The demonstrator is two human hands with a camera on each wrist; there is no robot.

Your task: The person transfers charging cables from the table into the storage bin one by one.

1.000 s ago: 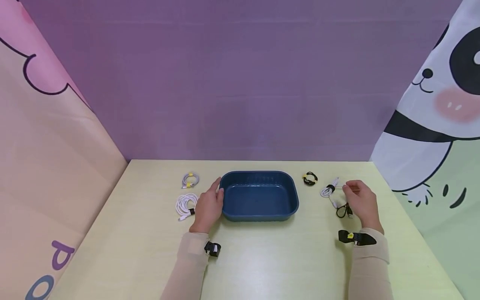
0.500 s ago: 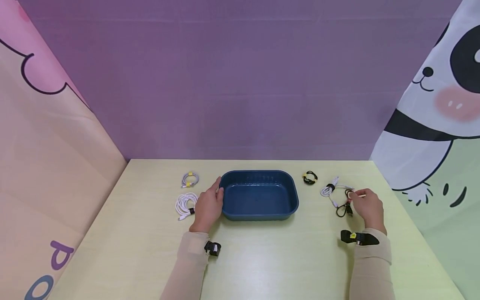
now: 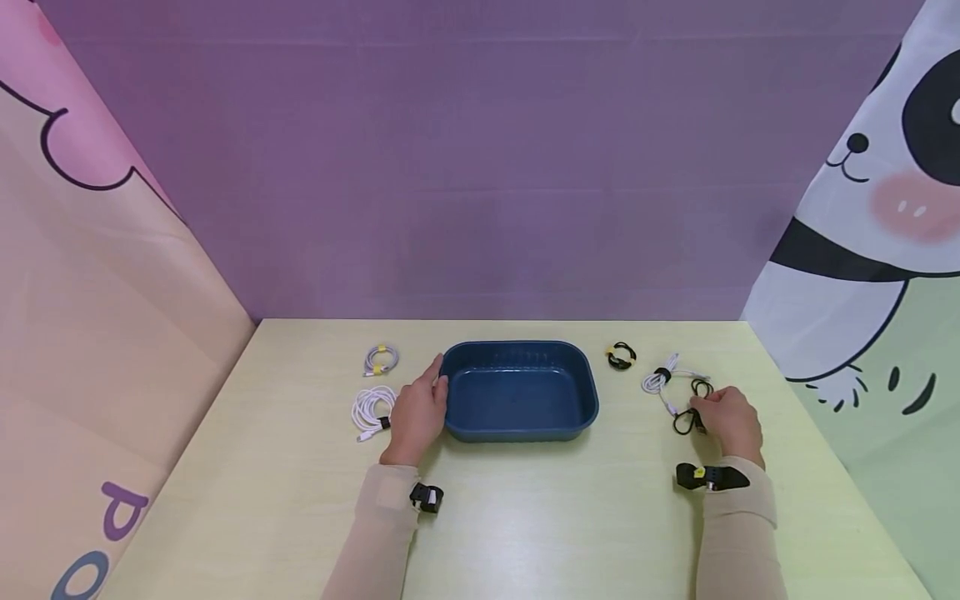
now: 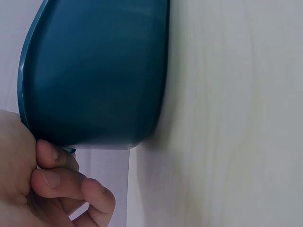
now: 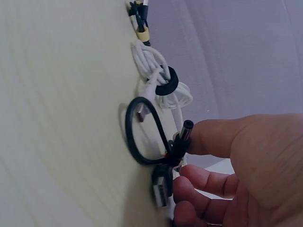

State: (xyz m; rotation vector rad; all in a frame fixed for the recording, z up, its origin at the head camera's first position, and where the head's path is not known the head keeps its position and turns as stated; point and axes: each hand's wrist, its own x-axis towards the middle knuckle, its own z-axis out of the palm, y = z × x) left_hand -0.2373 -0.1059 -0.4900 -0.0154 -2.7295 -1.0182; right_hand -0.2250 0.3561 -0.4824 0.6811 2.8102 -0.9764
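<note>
My left hand (image 3: 416,417) grips the left rim of a dark blue rectangular tray (image 3: 521,435); in the left wrist view, some fingers curl by the corner of its wall. My right hand (image 3: 729,419) pinches the middle of a short black USB cable (image 3: 680,427) between thumb and fingers. In the right wrist view, the cable's loop, its barrel plug (image 5: 186,130) and its USB plug (image 5: 161,190) stick out beside the fingers. Just left of this hand lies a coiled white cable (image 3: 655,382) with a black strap.
A small black cable coil (image 3: 620,357) with yellow ties lies right of the tray. On the left are a grey cable coil (image 3: 381,361) with yellow ties and a bigger white cable coil (image 3: 367,412). A purple backdrop (image 3: 495,167) rises behind the table (image 3: 517,517).
My right hand has drawn back from the white cable's end, leaving it on the table, and moved down to the black USB cable, which it now pinches. The left hand stays on the tray.
</note>
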